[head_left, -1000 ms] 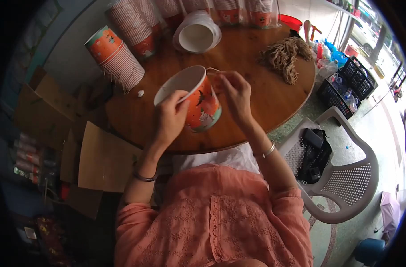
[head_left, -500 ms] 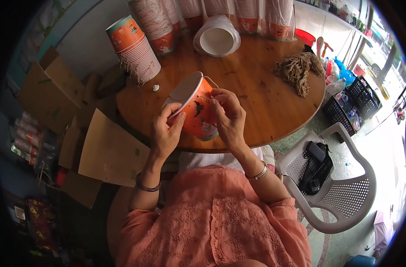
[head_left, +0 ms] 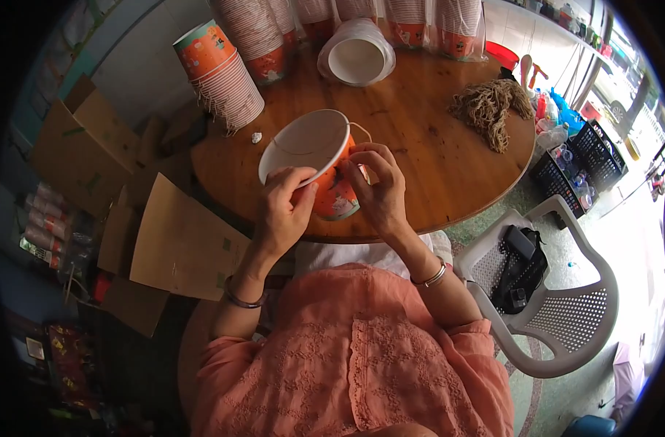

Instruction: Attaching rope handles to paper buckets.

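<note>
An orange paper bucket [head_left: 337, 198] with a white inside and printed figures is tilted over the near edge of the round table. My left hand [head_left: 283, 207] grips its near left rim between thumb and fingers. Beside its right wall is my right hand [head_left: 378, 186], thumb and fingertips pinched on a thin cord [head_left: 364, 131]. This cord loops out from the rim, and a strand also lies across the bucket's inside. What exactly sits between the right fingertips is partly hidden.
At the table's [head_left: 412, 146] left stands a stack of buckets [head_left: 230, 91] with cords hanging. Wrapped stacks [head_left: 356, 62] line the back. A tangled twine bundle [head_left: 489, 109] lies right. Opened cardboard [head_left: 183, 244] is at left, a grey plastic chair [head_left: 565, 320] with a black bag at right.
The bucket has tipped so its opening faces up more, showing the inside and the cord strand. My left hand has moved slightly right with the rim; my right hand stays at the cord.
</note>
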The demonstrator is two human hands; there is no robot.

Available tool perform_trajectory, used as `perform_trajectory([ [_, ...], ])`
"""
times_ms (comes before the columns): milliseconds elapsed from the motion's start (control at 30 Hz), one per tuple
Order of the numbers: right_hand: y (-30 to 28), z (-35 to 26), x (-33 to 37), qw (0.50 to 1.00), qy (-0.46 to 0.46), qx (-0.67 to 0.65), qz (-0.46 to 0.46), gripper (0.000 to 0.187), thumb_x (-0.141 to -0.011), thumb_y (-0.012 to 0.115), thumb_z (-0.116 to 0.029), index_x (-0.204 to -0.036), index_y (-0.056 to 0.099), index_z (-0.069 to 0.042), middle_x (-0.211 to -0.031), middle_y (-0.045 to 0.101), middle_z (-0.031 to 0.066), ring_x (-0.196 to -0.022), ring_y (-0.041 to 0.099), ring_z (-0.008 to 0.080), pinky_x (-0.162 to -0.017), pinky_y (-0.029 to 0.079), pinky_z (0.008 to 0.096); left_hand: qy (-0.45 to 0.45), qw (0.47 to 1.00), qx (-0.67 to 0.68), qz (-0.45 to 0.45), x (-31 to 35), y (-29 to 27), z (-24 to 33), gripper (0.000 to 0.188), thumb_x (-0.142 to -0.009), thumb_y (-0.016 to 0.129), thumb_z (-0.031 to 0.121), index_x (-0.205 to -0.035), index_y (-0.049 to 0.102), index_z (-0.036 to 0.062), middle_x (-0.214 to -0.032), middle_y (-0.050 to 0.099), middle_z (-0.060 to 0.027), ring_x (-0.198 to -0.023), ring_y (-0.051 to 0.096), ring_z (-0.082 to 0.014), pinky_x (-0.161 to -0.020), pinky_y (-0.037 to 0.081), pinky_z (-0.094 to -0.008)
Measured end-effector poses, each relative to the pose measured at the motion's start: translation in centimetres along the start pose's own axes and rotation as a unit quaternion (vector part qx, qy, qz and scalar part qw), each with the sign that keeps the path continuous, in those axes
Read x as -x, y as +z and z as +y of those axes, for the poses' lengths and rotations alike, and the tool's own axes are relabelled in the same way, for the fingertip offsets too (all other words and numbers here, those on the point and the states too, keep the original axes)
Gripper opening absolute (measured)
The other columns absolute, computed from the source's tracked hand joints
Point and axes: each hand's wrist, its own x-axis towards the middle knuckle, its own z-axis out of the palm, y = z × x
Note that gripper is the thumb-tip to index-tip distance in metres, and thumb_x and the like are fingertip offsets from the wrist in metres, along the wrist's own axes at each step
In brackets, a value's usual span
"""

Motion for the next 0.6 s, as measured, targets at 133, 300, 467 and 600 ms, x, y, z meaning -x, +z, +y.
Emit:
perform_trajectory([
  [133, -1.2, 1.1, 0.6, 0.997, 0.022, 0.052, -0.05, 0.006, -0.085, 0.068, -0.006, -0.089, 0.065, -0.002, -0.098, 0.063, 0.0099, -0.086, 0.064, 0.0201, -0.076, 0.051, 0.0296, 0.082, 0.993, -0.037, -0.076, -0.9, -0.1, -0.5, 0.014, -0.084, 0.064, 0.003, -0.097, 0.06, 0.0025, -0.087, 0.066, -0.0115, -0.083, 0.064, -0.0307, -0.092, 0.044, -0.041],
  [300, -2.2, 0.9, 1.2, 0.996, 0.07, 0.01, -0.061, 0.025, -0.085, 0.067, -0.002, -0.109, 0.061, -0.003, -0.099, 0.064, 0.011, -0.087, 0.066, 0.0201, -0.077, 0.053, 0.029, 0.05, 0.987, 0.003, -0.151, -1.2, -0.4, 0.4, 0.01, -0.088, 0.06, 0.006, -0.098, 0.059, 0.0026, -0.088, 0.067, -0.0122, -0.083, 0.065, -0.0297, -0.099, 0.039, -0.0447],
  [467, -2.5, 1.5, 0.7, 0.979, -0.036, 0.142, -0.139, 0.032, -0.086, 0.063, -0.001, -0.118, 0.059, -0.005, -0.094, 0.065, 0.013, -0.085, 0.067, 0.0239, -0.074, 0.054, 0.0312, 0.003, 0.987, 0.044, -0.158, -2.1, 0.2, -0.9, 0.018, -0.093, 0.055, 0.011, -0.108, 0.06, 0.0027, -0.095, 0.068, -0.0153, -0.086, 0.066, -0.0299, -0.097, 0.042, -0.0413],
  [600, -2.5, 1.2, 0.0, 0.962, -0.104, 0.192, -0.166, 0.025, -0.087, 0.062, -0.003, -0.112, 0.062, -0.004, -0.092, 0.064, 0.0137, -0.08, 0.065, 0.0292, -0.069, 0.053, 0.0351, -0.058, 0.947, 0.067, -0.31, -5.2, 0.8, -2.8, 0.027, -0.092, 0.055, 0.011, -0.116, 0.061, 0.0008, -0.101, 0.069, -0.0176, -0.091, 0.066, -0.0275, -0.086, 0.049, -0.0345],
])
